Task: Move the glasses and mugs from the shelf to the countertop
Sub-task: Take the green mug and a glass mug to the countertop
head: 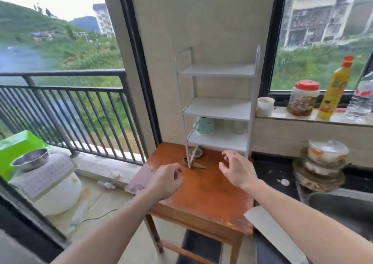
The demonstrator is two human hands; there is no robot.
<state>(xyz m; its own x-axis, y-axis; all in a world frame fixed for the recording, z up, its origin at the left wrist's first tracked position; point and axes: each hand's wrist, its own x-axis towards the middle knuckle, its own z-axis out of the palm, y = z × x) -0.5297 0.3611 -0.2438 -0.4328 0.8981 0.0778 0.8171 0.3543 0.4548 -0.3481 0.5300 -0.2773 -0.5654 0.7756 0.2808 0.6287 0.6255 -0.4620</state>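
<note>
A white three-tier shelf rack (217,70) stands on a small wooden table (203,193) against the wall. On its lowest tier sit a pale green mug (204,125) at the left and a clear glass (237,126) at the right. The two upper tiers hold nothing. My left hand (166,181) hovers over the table in front of the rack's left leg, fingers loosely curled and holding nothing. My right hand (236,167) is raised near the rack's right leg, fingers spread, also holding nothing. Both hands are below the mug and glass, apart from them.
A dark countertop (270,175) lies right of the table, with stacked lidded bowls (323,162) and a sink (343,209). The windowsill carries a white cup (265,106), a jar (303,98), a yellow bottle (335,88) and a water bottle (362,100). A small metal dish (195,152) sits under the rack.
</note>
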